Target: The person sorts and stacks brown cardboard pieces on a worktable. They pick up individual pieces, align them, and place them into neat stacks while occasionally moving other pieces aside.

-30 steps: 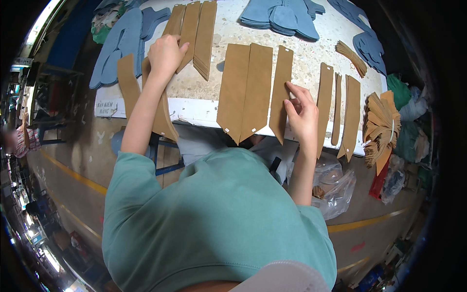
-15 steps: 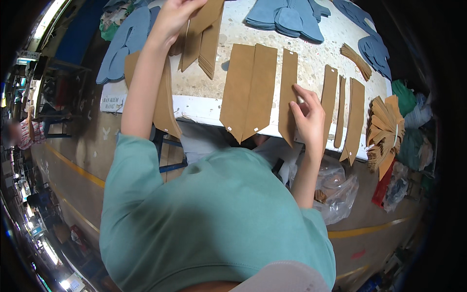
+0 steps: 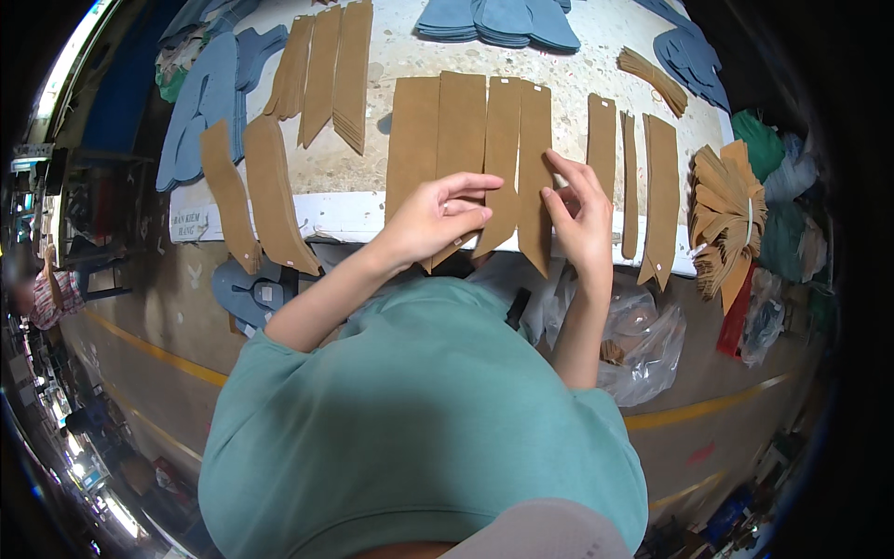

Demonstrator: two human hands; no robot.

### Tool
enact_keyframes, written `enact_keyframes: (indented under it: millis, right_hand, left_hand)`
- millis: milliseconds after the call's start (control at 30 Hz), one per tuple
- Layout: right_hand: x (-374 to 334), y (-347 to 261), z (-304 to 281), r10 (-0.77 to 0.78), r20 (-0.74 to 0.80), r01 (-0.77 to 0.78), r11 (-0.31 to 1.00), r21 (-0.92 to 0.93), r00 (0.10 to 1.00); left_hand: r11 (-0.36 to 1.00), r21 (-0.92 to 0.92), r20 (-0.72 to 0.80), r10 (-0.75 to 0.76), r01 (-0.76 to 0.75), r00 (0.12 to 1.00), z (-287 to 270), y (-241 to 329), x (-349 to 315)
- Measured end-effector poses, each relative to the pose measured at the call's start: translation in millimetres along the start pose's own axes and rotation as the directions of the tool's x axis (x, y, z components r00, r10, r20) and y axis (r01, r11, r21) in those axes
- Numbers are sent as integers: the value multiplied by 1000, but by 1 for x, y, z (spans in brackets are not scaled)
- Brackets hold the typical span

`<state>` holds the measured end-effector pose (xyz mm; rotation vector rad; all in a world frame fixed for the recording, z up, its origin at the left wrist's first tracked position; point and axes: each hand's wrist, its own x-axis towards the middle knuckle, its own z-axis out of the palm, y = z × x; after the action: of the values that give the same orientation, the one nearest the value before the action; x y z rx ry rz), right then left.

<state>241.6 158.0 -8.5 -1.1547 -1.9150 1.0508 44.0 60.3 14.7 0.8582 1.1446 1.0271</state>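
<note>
Brown strips with pointed near ends lie side by side in front of me: a left strip (image 3: 413, 130), a second strip (image 3: 462, 121), a third strip (image 3: 503, 121) and a right strip (image 3: 535, 140). My left hand (image 3: 433, 219) is over the lower part of the second strip, with thumb and forefinger apart at the third one. The palm hides part of the strips beneath. At the right strip's outer edge is my right hand (image 3: 584, 224), its thumb and fingers spread and the fingertips on or beside the edge. Neither hand grips anything visibly.
More brown strips (image 3: 659, 186) lie to the right, beside a tied fan-shaped bundle (image 3: 731, 219). Brown stacks (image 3: 349, 74) are at the far left, and curved brown pieces (image 3: 270, 177) overhang the near edge. Blue cut pieces (image 3: 498, 23) sit along the table's far side. A plastic bag (image 3: 643, 345) hangs below.
My left hand has come back from the far-left stack to the middle strips. Another brown strip now lies in the middle row. My right hand stays near the right strip.
</note>
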Motion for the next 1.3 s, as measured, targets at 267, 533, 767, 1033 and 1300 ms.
enact_keyframes:
  millis: [267,533,767,1033,1300]
  right_hand:
    - [10,7,-3,3,29,-3,1000,6,1000]
    - [20,6,-2,-2,58,4,1000,-23,998]
    - [16,-17,2,-138,42,143,899,-414,990]
    - [27,-32,42,-223,117,250,908,-337,968]
    - [24,-21,52,-329,52,324,870,-372,943]
  left_hand:
    - [898,401,-204,282,-183,937,20,-17,4]
    - [816,569,-155,228,-102,961,7,6,-13]
    - [727,683,-531,433,66,728,-97,56,-70]
    - [325,923,-385,761,207,522,-222,93,-56]
    - [187,801,-582,466,569,667,-255,74,-2]
